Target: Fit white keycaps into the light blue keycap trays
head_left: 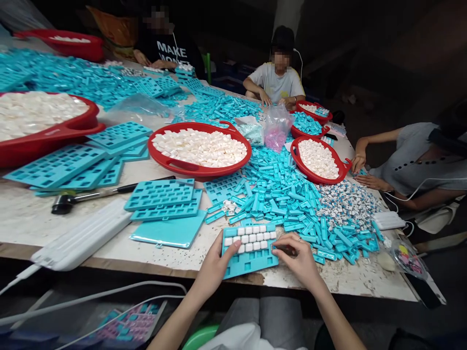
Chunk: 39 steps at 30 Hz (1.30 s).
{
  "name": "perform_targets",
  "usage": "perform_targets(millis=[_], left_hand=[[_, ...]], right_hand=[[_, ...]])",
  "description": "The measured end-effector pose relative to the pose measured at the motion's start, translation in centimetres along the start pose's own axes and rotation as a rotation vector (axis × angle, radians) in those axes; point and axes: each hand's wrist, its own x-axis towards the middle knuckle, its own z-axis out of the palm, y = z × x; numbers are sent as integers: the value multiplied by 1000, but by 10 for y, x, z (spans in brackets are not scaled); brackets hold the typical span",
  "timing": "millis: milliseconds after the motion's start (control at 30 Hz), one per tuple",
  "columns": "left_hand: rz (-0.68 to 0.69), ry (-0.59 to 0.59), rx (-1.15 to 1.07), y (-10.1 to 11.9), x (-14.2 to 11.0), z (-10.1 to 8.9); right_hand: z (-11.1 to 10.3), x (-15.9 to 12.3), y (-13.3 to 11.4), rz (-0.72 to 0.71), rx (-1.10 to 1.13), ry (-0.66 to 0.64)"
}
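Observation:
My left hand (216, 265) grips the left side of a turquoise toy keyboard panel (251, 262), its thumb lying over the white keys. Rows of white keycaps (252, 238) fill the upper part of the panel, while square holes show along its lower part. At the panel's right edge, my right hand (301, 257) is closed in a pinch, with a ring on one finger. A small piece seems to be at its fingertips, too small and covered to name. Behind the panel lies a heap of turquoise plastic strips (270, 189) with a few loose white keycaps (230, 207).
Red baskets of white keycaps (199, 146) stand behind. Stacked turquoise panels (160, 197), a black-headed mallet (63, 203) and a white power strip (83, 238) lie left. Small white-and-blue parts (350, 201) are piled right. Co-workers sit across and at the right (419, 160).

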Motion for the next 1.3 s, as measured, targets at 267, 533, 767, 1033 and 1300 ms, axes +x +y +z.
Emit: perform_targets(millis=[267, 533, 767, 1033, 1300], left_hand=[[-2, -15, 156, -2, -5, -10], [282, 174, 504, -14, -5, -16], [442, 112, 579, -6, 8, -10], [535, -19, 653, 9, 11, 13], [647, -124, 819, 1, 15, 11]], right_hand=[[18, -7, 14, 170, 130, -38], [19, -4, 13, 218, 130, -71], [26, -8, 12, 224, 149, 5], [20, -8, 2, 104, -20, -22], [23, -13, 3, 34, -68, 68]])
